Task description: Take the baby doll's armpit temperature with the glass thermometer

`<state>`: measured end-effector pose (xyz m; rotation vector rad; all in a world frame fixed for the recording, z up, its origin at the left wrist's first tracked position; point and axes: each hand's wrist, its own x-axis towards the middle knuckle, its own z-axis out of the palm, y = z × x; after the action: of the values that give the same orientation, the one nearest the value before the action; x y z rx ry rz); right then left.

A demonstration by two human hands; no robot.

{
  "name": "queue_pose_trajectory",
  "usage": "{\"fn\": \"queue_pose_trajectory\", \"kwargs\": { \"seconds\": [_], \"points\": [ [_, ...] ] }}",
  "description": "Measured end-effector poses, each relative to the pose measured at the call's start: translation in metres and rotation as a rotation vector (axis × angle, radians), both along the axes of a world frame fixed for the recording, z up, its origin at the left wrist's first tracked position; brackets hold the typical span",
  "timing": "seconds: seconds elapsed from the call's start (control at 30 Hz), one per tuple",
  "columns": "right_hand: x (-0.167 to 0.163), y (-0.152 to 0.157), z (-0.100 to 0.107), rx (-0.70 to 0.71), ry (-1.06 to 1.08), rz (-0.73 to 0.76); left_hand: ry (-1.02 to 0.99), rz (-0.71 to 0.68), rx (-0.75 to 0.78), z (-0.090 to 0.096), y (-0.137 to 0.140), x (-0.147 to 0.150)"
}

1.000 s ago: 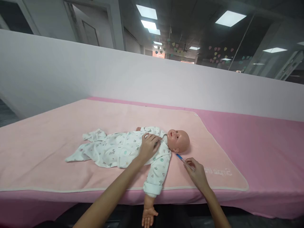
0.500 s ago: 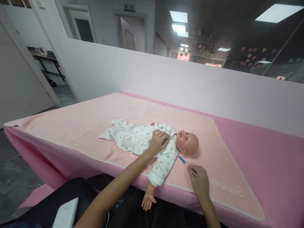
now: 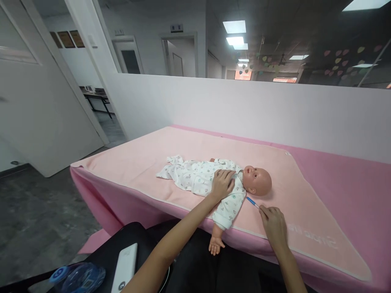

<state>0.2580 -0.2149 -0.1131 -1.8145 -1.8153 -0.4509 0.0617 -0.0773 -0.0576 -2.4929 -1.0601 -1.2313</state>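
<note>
One baby doll (image 3: 258, 182) in a printed white suit (image 3: 195, 176), on its back, on a pale pink blanket (image 3: 152, 150) spread over the counter (image 3: 351, 171). Change since the last view: camera turned left, a water bottle (image 3: 82, 278) now fully shown; doll and both hands keep their arrangement, so the handling, by judgement, is no further along. One slim blue-tipped stick (image 3: 252, 202), projecting from the right hand (image 3: 273, 224) toward the doll's near shoulder; fingertips pinched on it, tip just beside the sleeve. One left hand (image 3: 222, 183), on the doll's upper chest, apart from the stick; whether it grips cloth, cannot tell
</note>
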Motion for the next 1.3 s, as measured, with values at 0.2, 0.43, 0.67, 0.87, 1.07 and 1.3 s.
{"fn": "queue_pose_trajectory", "kwargs": {
  "seconds": [0.2,0.43,0.67,0.87,1.07,1.3],
  "points": [
    [-0.004,-0.001,0.001,0.024,0.129,-0.033,-0.035,-0.033,0.013,0.0,0.002,0.0],
    [-0.005,-0.001,0.004,0.01,0.173,-0.05,-0.043,-0.04,0.023,0.001,0.004,0.0],
    [-0.005,-0.002,0.004,-0.005,0.122,-0.051,-0.039,-0.045,0.009,0.001,0.004,0.0],
    [-0.005,-0.002,0.006,-0.013,0.063,-0.059,-0.055,-0.056,0.021,0.0,0.004,0.0],
    [-0.005,0.002,0.007,-0.027,-0.025,-0.066,-0.049,-0.049,0.01,0.0,0.004,0.0],
    [-0.013,-0.001,0.01,0.065,0.055,-0.118,-0.017,-0.005,0.023,0.0,0.006,0.003]
  ]
}}
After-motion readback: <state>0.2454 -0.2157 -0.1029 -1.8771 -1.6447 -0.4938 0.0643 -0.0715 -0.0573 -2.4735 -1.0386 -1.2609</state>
